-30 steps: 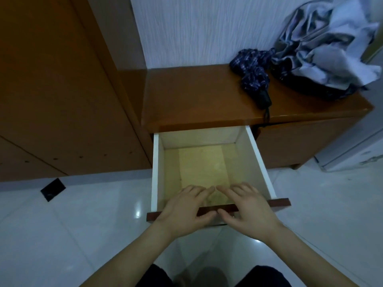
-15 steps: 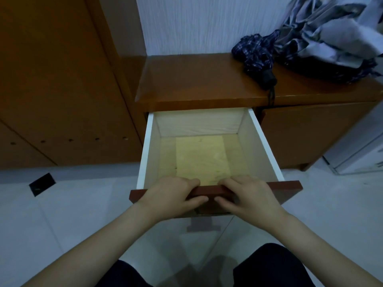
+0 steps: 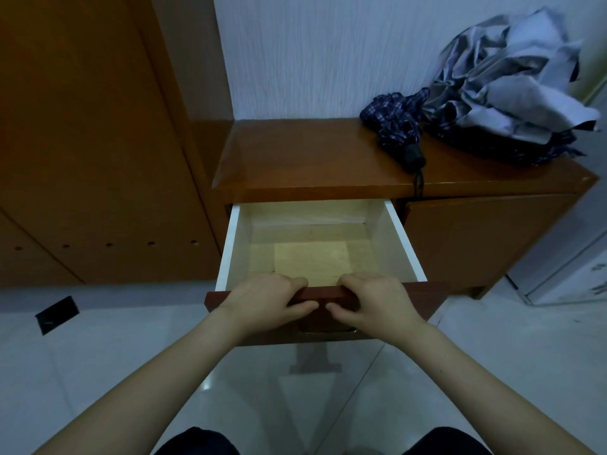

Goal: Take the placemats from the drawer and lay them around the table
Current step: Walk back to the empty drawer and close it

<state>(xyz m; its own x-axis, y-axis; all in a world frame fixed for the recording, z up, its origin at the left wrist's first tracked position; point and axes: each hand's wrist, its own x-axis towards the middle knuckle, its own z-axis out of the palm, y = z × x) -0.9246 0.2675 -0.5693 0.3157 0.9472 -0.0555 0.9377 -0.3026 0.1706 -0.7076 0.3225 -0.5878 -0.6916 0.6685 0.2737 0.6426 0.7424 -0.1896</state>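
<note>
- Head view, drawer [image 3: 399, 238]: pulled out of a low cabinet [image 3: 315, 159], white walls, dark red front board nearest the person.
- Left hand [image 3: 262, 303]: fingers curled over the top edge of the front board, thumb on its outer face, gripping it left of the drawer's centre.
- Right hand [image 3: 377, 303]: same grip on the same board, right of centre; the two hands sat close together, thumbs nearly meeting.
- Placemats [image 3: 312, 262]: a pale yellow flat rectangle lay on the drawer floor, just behind the front board, directly ahead of and below both sets of fingers. It read as a stack, though the count could not be told.
- Long axis of placemats: roughly across the drawer, side to side; near edge partly hidden by the hands.
- Nearer hand: neither clearly; the stack lay centred between them, so either could reach in, or both.
- Judgement: the coming move turned on letting go of the board and reaching forward and down over it into the drawer.
- Umbrella [image 3: 399, 126]: folded, dark check, on the cabinet top behind and right of the drawer.
- Cloth heap [image 3: 512, 87]: grey, crumpled, further right of the drawer on the same top.
- Floor [image 3: 98, 356]: glossy pale tile below the drawer; wooden panelling left of it, white wall behind. No table showed.
</note>
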